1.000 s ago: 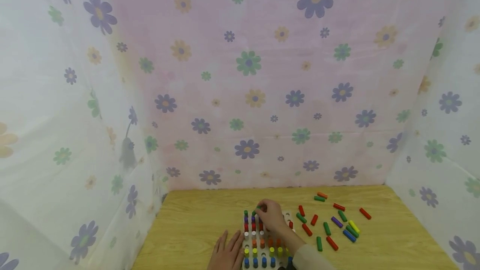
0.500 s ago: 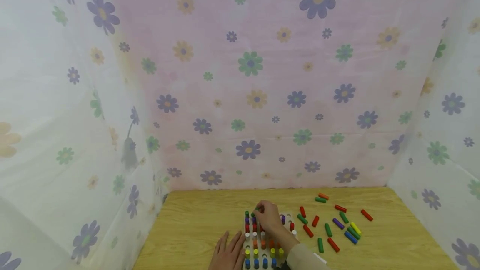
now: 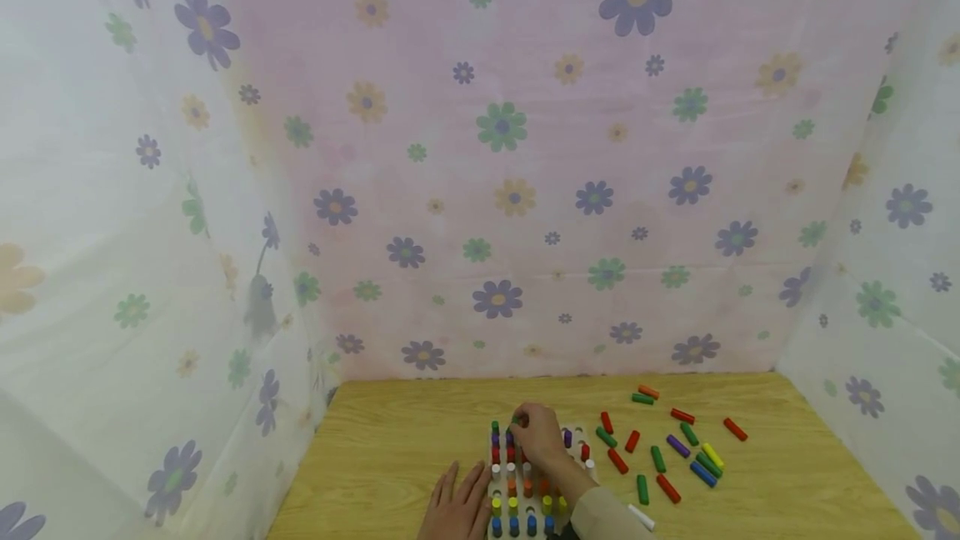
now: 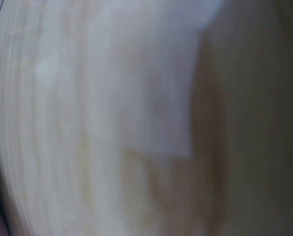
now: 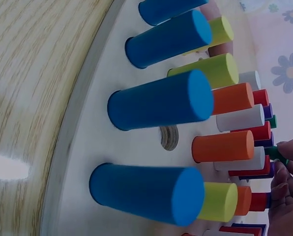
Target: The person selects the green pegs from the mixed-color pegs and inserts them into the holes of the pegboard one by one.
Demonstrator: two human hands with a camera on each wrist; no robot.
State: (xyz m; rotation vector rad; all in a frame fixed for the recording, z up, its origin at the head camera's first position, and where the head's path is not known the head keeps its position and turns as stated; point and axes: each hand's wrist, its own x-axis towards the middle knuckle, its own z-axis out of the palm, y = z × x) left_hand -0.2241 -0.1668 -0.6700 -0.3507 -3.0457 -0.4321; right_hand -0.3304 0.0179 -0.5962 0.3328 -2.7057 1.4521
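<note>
My right hand (image 3: 542,438) pinches a green peg (image 5: 276,155) between thumb and fingers at the far row of a pale wooden pegboard (image 5: 136,145). In the head view this peg is mostly hidden behind the fingers, just right of a standing green peg (image 3: 495,426). Rows of blue (image 3: 513,526), yellow (image 3: 513,507), orange (image 3: 512,487), white, red and purple pegs stand upright in the board. My left hand (image 3: 454,504) lies flat with spread fingers at the board's left edge. The left wrist view is blurred.
Loose pegs lie scattered on the wooden table (image 3: 405,415) right of the board, among them a red peg (image 3: 735,429), a blue peg (image 3: 702,474) and a purple peg (image 3: 678,446). A white peg (image 3: 641,517) lies beside the right sleeve (image 3: 611,515). Flowered cloth (image 3: 420,307) encloses the table.
The right hand stays over the far row with the green peg, shifting only slightly. The forearm has swung a little left, uncovering the loose white peg. The left hand keeps its place.
</note>
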